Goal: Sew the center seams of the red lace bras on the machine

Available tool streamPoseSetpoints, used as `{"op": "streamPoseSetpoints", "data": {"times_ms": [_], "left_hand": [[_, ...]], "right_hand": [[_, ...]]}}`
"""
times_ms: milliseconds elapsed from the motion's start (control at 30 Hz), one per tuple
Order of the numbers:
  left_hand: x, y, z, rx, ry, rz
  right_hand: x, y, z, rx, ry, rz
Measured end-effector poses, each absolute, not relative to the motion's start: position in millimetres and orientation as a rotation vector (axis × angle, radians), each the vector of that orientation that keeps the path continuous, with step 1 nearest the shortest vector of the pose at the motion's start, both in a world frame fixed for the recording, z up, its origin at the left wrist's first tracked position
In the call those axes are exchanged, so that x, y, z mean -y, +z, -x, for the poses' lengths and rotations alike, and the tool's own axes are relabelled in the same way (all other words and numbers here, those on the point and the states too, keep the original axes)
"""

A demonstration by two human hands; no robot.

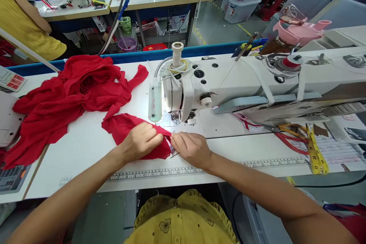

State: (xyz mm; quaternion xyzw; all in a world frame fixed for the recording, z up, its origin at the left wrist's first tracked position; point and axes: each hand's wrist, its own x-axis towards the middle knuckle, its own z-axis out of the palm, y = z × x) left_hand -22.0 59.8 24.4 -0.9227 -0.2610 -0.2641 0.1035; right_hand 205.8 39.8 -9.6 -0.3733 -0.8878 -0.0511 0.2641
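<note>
A piece of red fabric lies on the white sewing table in front of the sewing machine. My left hand is closed on its upper edge. Close beside it, my right hand pinches the right end of the same edge, which is stretched between the two. A small pointed metal tool shows under my right fingers; what it is I cannot tell. The machine's needle area is just behind my hands, and the fabric is not under it.
A heap of red fabric covers the table's left part. Scissors and a yellow tape measure lie at the right. A printed ruler runs along the front edge. Behind, a person in yellow is at another table.
</note>
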Motion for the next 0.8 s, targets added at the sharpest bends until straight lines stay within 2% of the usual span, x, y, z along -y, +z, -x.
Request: {"op": "streamPoseSetpoints", "data": {"times_ms": [133, 433, 700, 800], "left_hand": [[-46.6, 11.1, 25.3, 0.679, -0.882, 2.57], [-46.8, 7.1, 28.1, 0.634, -0.856, 2.475], [-42.4, 7.4, 28.6, 0.389, -0.965, 2.441], [-42.2, 4.6, 24.8, 0.439, -0.98, 2.553]], "right_hand": [[-37.8, -7.5, -209.0, 2.412, -0.373, 0.806], [-36.0, -6.2, -206.5, 2.365, -0.53, 0.72], [-35.7, -5.0, -203.4, 2.31, -0.567, 0.714], [-33.6, -7.9, -200.9, 2.268, -0.527, 0.688]]}}
